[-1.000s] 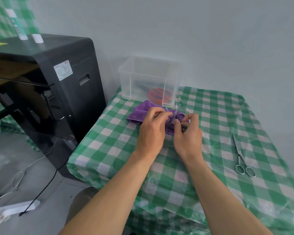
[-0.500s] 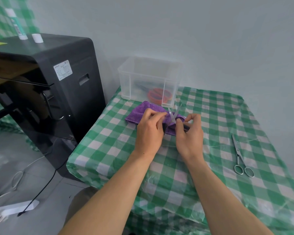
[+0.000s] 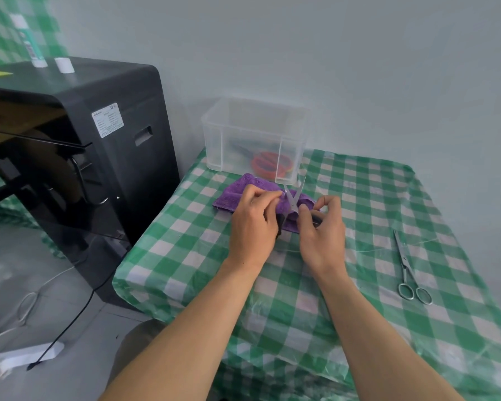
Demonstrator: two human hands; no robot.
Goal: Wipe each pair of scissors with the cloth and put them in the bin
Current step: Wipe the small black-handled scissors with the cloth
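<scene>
Scissors [image 3: 295, 196] pinched between left hand [image 3: 252, 231] and right hand [image 3: 322, 234] fingers over cloth [image 3: 232, 198]; bin [image 3: 214, 137] behind.

Fuzzy cloth [image 3: 237, 195], clear plastic bin [image 3: 243, 134], shiny metal scissors [image 3: 408, 267].

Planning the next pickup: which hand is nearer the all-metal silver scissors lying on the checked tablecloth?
Right. The right hand is left of the all-metal silver scissors, apart from them; the left hand is farther left, beyond it.
</scene>
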